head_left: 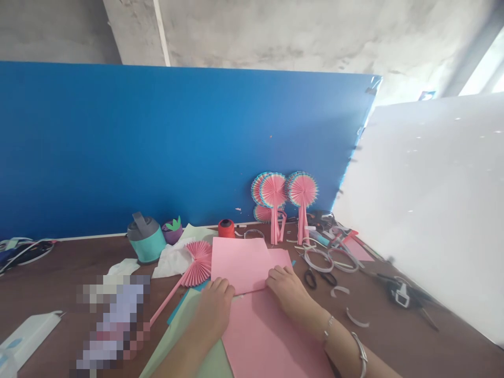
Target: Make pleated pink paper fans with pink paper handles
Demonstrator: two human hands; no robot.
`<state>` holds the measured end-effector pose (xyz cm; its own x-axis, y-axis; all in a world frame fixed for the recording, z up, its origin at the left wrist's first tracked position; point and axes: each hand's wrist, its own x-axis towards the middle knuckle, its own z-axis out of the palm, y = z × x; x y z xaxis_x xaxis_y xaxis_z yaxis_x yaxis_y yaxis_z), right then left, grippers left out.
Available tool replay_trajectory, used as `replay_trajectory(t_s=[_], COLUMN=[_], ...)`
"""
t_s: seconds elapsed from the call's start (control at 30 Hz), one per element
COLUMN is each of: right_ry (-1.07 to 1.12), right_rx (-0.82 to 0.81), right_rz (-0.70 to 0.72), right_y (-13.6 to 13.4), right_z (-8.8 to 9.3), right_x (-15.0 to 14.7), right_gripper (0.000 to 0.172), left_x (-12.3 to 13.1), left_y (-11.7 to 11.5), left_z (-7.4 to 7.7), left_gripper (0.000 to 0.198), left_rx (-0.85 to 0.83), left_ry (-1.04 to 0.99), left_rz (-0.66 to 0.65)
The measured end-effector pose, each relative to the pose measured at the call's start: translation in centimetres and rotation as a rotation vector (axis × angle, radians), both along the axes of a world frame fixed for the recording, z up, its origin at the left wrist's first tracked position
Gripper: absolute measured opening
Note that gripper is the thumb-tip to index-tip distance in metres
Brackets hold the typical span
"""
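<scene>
A pink paper sheet point(238, 257) is held at its near edge by both hands, above the brown table. At its lower left corner, my left hand point(217, 303) has its fingers curled over the edge. My right hand point(286, 287) grips the lower right corner; my thumbs are mostly hidden. Under and in front of it lies more pink paper point(268, 331), with green paper point(183, 328) and a strip of blue paper beneath on the left. A pleated pink paper fan point(199, 262) with a long pink handle rests just left of the held sheet.
Finished round paper fans point(273, 190) lean against the blue partition point(157, 147). Black-handled scissors point(311, 279), tape rolls point(318, 259) and paper scraps lie right. A turquoise container point(147, 242), a purple pot point(172, 234) and a red spool point(226, 229) stand at the back.
</scene>
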<state>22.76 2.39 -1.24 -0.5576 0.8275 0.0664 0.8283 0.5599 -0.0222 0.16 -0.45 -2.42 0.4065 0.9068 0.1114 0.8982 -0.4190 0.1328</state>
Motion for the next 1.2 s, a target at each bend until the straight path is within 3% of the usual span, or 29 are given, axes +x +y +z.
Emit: replay_trajectory(t_s=[0.17, 0.27, 0.47, 0.6, 0.73, 1.03, 1.2], right_ry=[0.26, 0.368, 0.269, 0.138, 0.031, -0.028, -0.071], right_rx=[-0.078, -0.154, -0.057, 0.041, 0.056, -0.003, 0.057], right_rz=[-0.073, -0.145, -0.208, 0.013, 0.159, 0.129, 0.127], right_y=[0.5, 0.9, 0.4, -0.6, -1.1, -0.9, -1.2], right_z=[-0.5, -0.7, -0.3, -0.2, -0.4, -0.2, -0.1], right_x=[0.5, 0.3, -0.6, -1.5, -2.1, -2.5, -2.8], right_gripper=[0.022, 0.02, 0.024, 0.037, 0.031, 0.018, 0.019], left_x=[-0.2, -0.2, 0.1, 0.5, 0.7, 1.0, 1.3], left_y=[0.5, 0.9, 1.0, 0.6, 0.4, 0.3, 0.1], left_z=[-0.1, -0.2, -0.5, -0.6, -0.8, -0.3, -0.1], left_gripper=[0.025, 0.019, 0.023, 0.031, 0.031, 0.031, 0.028], left_rx=[-0.067, -0.082, 0.056, 0.119, 0.132, -0.018, -0.012], left_ry=[-0.349, -0.443, -0.31, -0.175, -0.124, -0.129, 0.014], left_rz=[0.123, 0.184, 0.144, 0.025, -0.059, -0.062, -0.05])
